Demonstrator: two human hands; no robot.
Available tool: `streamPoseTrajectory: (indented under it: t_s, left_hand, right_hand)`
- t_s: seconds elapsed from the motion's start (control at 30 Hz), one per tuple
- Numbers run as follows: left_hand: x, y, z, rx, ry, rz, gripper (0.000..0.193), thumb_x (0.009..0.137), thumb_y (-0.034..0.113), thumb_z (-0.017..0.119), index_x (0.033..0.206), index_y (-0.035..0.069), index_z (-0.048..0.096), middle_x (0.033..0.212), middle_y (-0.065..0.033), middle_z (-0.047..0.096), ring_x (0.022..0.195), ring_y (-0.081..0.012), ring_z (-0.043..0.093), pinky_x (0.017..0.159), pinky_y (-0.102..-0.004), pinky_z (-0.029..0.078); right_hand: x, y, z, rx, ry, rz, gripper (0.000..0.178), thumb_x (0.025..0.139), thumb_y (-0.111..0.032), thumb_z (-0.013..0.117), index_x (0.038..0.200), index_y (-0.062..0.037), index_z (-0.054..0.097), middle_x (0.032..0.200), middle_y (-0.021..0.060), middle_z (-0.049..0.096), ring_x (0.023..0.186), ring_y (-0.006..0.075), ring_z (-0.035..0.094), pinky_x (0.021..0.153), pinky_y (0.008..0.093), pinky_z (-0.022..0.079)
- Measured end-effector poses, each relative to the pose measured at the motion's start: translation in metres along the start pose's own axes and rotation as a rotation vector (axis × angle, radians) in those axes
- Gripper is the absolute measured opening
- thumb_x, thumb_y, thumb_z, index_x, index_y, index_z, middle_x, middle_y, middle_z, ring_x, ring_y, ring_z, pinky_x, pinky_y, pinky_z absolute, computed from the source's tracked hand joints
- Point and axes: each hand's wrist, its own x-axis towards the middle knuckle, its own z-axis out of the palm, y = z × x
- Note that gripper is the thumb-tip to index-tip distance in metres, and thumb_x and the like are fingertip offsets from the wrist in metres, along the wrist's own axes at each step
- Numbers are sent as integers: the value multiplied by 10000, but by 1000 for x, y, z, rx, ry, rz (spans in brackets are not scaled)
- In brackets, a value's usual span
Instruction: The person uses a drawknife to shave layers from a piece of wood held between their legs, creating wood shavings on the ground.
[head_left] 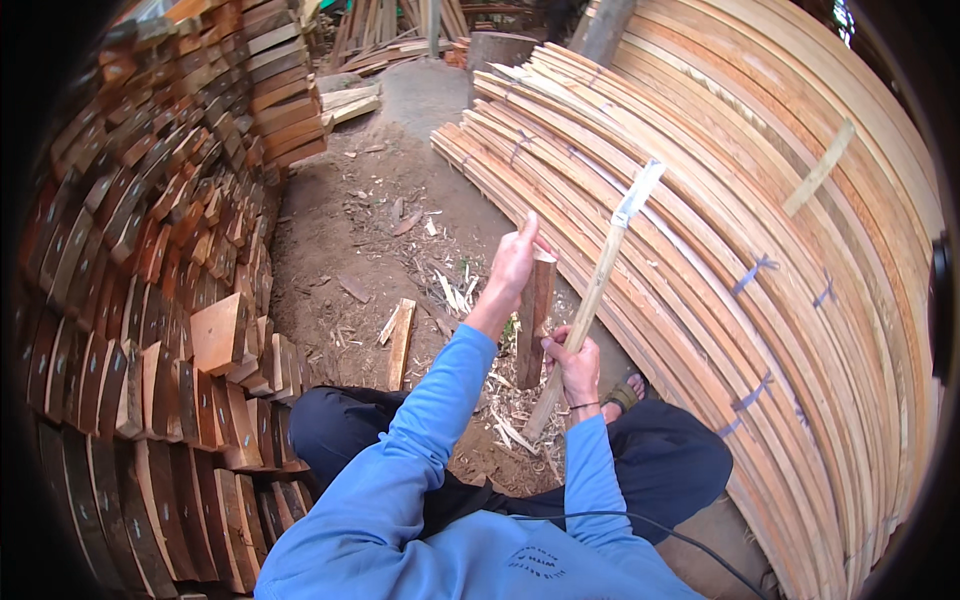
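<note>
From the head camera, looking down past blue sleeves and dark trousers, the person sits on bare earth between two masses of timber; the left hand (515, 262) is closed over the top end of a short wooden block (535, 320), fingers wrapped down its far side, holding it upright with its lower end near the ground between the knees; the right hand (577, 365) is curled in a fist around a long pale wooden handle (585, 315), just beside the block and touching or nearly touching its lower right edge; the handle slants up and to the right from the ground, and at its upper end sits a narrow pale blade (638, 193), blurred, so its exact shape cannot be told; a sandalled foot (625, 393) shows just right of the right hand; pale wood chips (505, 410) lie scattered on the dirt around the foot of the block; a loose short plank (400, 342) lies on the ground to the left, well apart from the hands; along the left stands a tall stack of reddish-brown cut blocks (150, 300), end-on; to the right rises a large pile of long light-coloured boards (760, 250), bundled with bluish ties.
</note>
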Motion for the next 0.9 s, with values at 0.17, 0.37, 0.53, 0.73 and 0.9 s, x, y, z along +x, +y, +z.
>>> streamPoseTrajectory:
  t_s: [0.17,0.37,0.53,0.73,0.9]
  left_hand:
    - [4,0,-10,27,53,38,673,991,572,403,651,35,623,672,-81,627,678,-160,563,720,-321,446]
    - [-6,13,-22,30,50,37,646,991,565,415,664,48,620,709,-94,653,735,-159,567,779,-313,429]
    - [0,12,-28,5,105,92,696,987,581,405,630,27,631,653,-74,628,671,-157,565,711,-320,450]
    - [-1,14,-33,-20,105,51,661,998,556,403,657,34,625,694,-94,651,719,-156,585,721,-313,455]
    - [3,10,-32,-1,89,50,604,992,553,420,729,46,615,731,-124,664,716,-169,608,727,-321,476]
  right_hand:
    - [-4,12,-10,-42,21,-33,198,806,-11,718,981,35,639,806,54,646,662,128,633,606,250,524]
    - [-13,11,-10,-36,-17,43,198,813,23,680,1004,46,630,833,74,657,732,147,651,689,261,526]
    - [-9,21,-9,-35,-30,-76,193,803,49,663,991,35,626,886,86,651,728,162,655,708,271,543]
    - [-8,26,-9,17,-38,17,214,820,52,689,1003,28,581,888,80,628,749,206,684,696,319,601]
    - [-16,10,-1,-38,-43,110,233,870,-20,675,1076,45,587,847,89,631,660,217,690,521,297,565]
